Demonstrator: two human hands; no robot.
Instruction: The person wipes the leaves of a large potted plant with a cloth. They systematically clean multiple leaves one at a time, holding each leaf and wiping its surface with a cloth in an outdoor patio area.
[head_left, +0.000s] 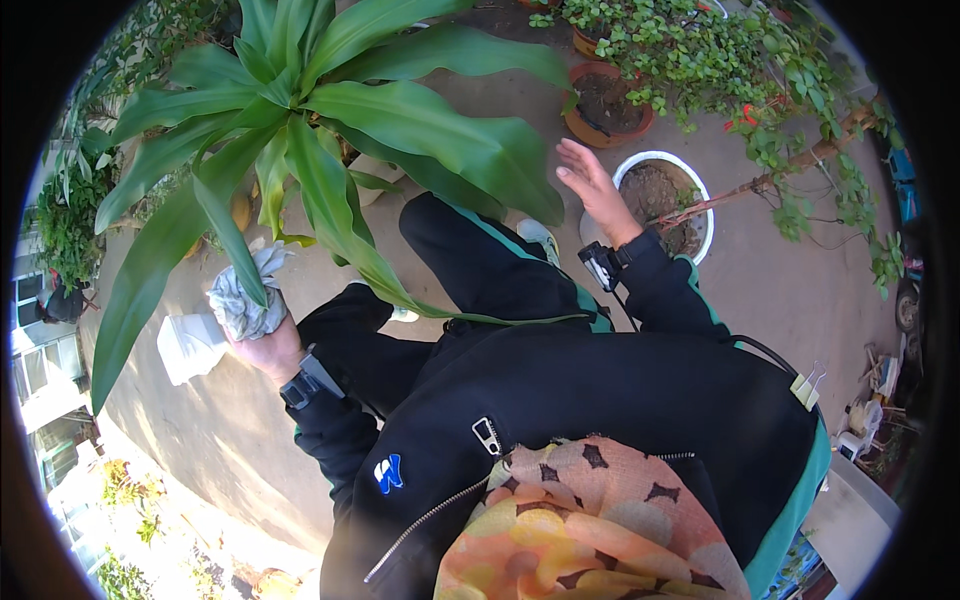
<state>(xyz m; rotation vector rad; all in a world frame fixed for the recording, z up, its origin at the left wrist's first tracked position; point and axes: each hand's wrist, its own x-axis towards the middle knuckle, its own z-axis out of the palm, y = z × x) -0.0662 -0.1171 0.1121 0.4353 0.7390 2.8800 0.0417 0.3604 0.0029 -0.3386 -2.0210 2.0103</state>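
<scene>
A large potted plant with long, broad green leaves (427, 127) spreads across the upper left in the head view. My left hand (266, 346), palm up, holds a crumpled grey cloth (244, 304); the tip of one narrow leaf hangs in front of the cloth. On the other side, my right hand (592, 184) is raised with nothing in it, thumb apart from the fingers. It is just right of a broad leaf's end, and I cannot tell whether they touch. One long leaf reaches across my lap. Both wrists carry strapped devices.
A white-rimmed pot (706, 180) with soil stands beside my right wrist, and a terracotta-coloured pot (600, 135) is beyond it. A leafy branch (810, 154) extends on the right. A translucent white container or bag (191, 349) lies left of my left hand.
</scene>
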